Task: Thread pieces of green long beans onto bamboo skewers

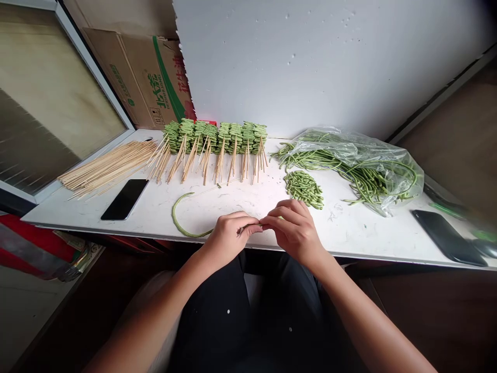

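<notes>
A long green bean [177, 220] curves over the white table and runs into my left hand [233, 230], whose fingers are closed around it. My right hand [293, 228] pinches the bean's other end, its fingertips meeting those of the left hand near the table's front edge. The stretch of bean between the fingertips is mostly hidden. Just beyond my right hand lies a pile of short cut bean pieces [305, 189]. One thin bamboo skewer [209, 190] with a small green piece by it lies ahead of my left hand.
Stacks of skewered bean pieces [215, 137] line the back, sticks pointing toward me. Loose bamboo skewers [111, 166] and a black phone [124, 199] are on the left. A plastic bag of long beans [361, 166] sits at right, near a dark flat object [446, 235]. A cardboard box [143, 83] stands behind.
</notes>
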Motion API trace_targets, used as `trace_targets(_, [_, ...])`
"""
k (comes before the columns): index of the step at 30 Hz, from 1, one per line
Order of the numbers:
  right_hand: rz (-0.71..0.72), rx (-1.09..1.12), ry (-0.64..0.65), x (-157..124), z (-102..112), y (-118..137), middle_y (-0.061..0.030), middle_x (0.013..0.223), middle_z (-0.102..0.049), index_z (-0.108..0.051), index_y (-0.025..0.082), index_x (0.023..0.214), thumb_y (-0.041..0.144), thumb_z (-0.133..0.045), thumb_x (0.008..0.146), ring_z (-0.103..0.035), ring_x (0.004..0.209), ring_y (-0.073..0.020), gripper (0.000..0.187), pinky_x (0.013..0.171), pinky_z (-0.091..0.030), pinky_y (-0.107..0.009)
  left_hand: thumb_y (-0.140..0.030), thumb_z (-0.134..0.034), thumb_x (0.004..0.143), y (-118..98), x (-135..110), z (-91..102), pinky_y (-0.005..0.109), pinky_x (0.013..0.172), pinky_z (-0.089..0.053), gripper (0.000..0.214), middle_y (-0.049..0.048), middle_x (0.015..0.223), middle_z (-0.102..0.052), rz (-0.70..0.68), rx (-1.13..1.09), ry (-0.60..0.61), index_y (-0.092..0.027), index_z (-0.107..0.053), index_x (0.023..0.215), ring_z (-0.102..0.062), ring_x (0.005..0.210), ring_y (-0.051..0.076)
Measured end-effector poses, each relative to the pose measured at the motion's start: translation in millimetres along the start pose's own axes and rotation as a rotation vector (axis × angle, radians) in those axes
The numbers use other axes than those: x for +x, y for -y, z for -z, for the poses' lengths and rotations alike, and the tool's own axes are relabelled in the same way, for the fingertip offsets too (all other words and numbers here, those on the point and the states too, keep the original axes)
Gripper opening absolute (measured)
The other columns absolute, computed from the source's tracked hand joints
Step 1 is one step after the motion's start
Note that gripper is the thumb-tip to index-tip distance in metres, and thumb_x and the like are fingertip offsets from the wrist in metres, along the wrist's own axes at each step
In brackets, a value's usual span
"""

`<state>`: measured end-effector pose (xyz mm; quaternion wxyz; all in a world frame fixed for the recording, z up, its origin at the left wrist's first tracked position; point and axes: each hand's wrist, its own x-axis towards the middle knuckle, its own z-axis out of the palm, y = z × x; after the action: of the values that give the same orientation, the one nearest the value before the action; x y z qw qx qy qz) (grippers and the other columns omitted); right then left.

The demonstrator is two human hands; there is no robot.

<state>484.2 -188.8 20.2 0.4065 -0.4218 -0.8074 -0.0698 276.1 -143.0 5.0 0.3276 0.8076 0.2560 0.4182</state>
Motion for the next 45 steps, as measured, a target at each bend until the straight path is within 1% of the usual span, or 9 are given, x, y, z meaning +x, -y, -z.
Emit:
trace_targets(4, [-0.216, 0.300, -0.173, -3.1, -12.9, 7.4, -0.0031, 0.078, -0.075, -0.079, 0.027, 0.088, 0.012, -0.068, 0.095, -0.060, 0.086, -0.0242, 0.020, 0.077, -0.050, -0.042, -0.025, -0.067, 0.101, -5.9, -0.4, -1.1, 0.028, 0.072, -0.056, 0.020, 0.0080, 0.088, -0.077, 0.040, -0.130, 0.001, -0.017, -0.081, 0.088, -0.072, 0.079, 0.017])
trace_targets(12, [-0.527, 0.570, -0.272, -12.7, -32.7, 20.8, -0.0060, 0.076, -0.072, -0.078, 0.029, 0.083, 0.046, -0.073, 0.095, -0.062, 0.086, -0.0281, 0.022, 0.081, -0.055, -0.048, -0.029, -0.067, 0.101, -8.7, -1.5, -6.3, 0.029, 0.072, -0.058, 0.024, 0.0077, 0.085, -0.077, 0.070, -0.213, -0.048, -0.016, -0.078, 0.084, -0.070, 0.076, 0.016])
trace_targets(17, [-0.328, 0.247, -0.243, -13.2, -26.4, 11.0, -0.0051, 0.082, -0.077, -0.080, 0.031, 0.093, 0.030, -0.069, 0.098, -0.065, 0.089, -0.0278, 0.012, 0.082, -0.051, -0.048, -0.032, -0.058, 0.106, -6.8, -0.7, -3.7, 0.026, 0.061, -0.052, 0.029, 0.0050, 0.075, -0.070, 0.065, -0.110, -0.042, -0.015, -0.078, 0.093, -0.062, 0.063, 0.013])
trace_targets(21, [0.013, -0.072, -0.087, -18.6, -14.5, -11.5, -0.0017, 0.097, -0.081, -0.075, 0.035, 0.123, 0.017, -0.068, 0.097, -0.069, 0.095, -0.0258, 0.032, 0.080, -0.044, -0.044, -0.027, -0.054, 0.108, -7.9, 0.6, 2.0, 0.028, 0.070, -0.052, 0.027, 0.0068, 0.083, -0.073, -0.001, 0.033, -0.003, -0.015, -0.077, 0.102, -0.066, 0.075, 0.016])
trace_targets(25, [0.116, -0.118, 0.056, -21.7, -9.1, -22.3, -0.0031, 0.108, -0.081, -0.069, 0.033, 0.133, 0.014, -0.061, 0.101, -0.068, 0.104, -0.0257, 0.038, 0.081, -0.042, -0.043, -0.030, -0.055, 0.107, -10.1, 1.0, 4.8, 0.028, 0.068, -0.049, 0.030, 0.0051, 0.079, -0.072, 0.048, 0.050, 0.102, -0.016, -0.078, 0.094, -0.062, 0.071, 0.016])
trace_targets(29, [0.039, -0.085, -0.027, -17.3, -13.1, -11.6, -0.0013, 0.095, -0.081, -0.076, 0.030, 0.109, 0.010, -0.056, 0.099, -0.070, 0.096, -0.0243, 0.031, 0.078, -0.041, -0.043, -0.038, -0.057, 0.106, -10.5, 0.3, 4.7, 0.027, 0.059, -0.041, 0.040, 0.0013, 0.065, -0.059, 0.084, -0.006, 0.177, -0.016, -0.076, 0.078, -0.051, 0.062, 0.013])
trace_targets(33, [-0.109, 0.005, -0.189, -12.5, -18.9, 3.9, 0.0004, 0.081, -0.080, -0.075, 0.030, 0.091, 0.010, -0.060, 0.094, -0.072, 0.093, -0.0270, 0.025, 0.082, -0.042, -0.047, -0.039, -0.058, 0.106, -9.7, -1.3, 2.2, 0.027, 0.059, -0.041, 0.035, 0.0018, 0.068, -0.058, 0.088, -0.111, 0.146, -0.016, -0.081, 0.093, -0.051, 0.063, 0.013])
trace_targets(39, [-0.311, 0.129, -0.274, -14.2, -27.4, 15.5, 0.0001, 0.074, -0.077, -0.073, 0.030, 0.079, 0.010, -0.058, 0.094, -0.068, 0.104, -0.0322, 0.029, 0.093, -0.043, -0.056, -0.039, -0.057, 0.106, -7.1, -5.9, -6.9, 0.027, 0.056, -0.038, 0.033, -0.0001, 0.066, -0.047, 0.104, -0.170, 0.083, -0.018, -0.082, 0.101, -0.045, 0.061, 0.013])
trace_targets(45, [-0.480, 0.301, -0.343, -12.0, -23.8, 9.6, -0.0051, 0.075, -0.076, -0.076, 0.029, 0.079, 0.028, -0.065, 0.098, -0.064, 0.100, -0.0323, 0.022, 0.088, -0.053, -0.054, -0.037, -0.057, 0.106, -5.6, -2.6, -7.8, 0.027, 0.056, -0.036, 0.037, -0.0007, 0.065, -0.044, 0.090, -0.132, 0.035, -0.016, -0.074, 0.082, -0.041, 0.060, 0.012])
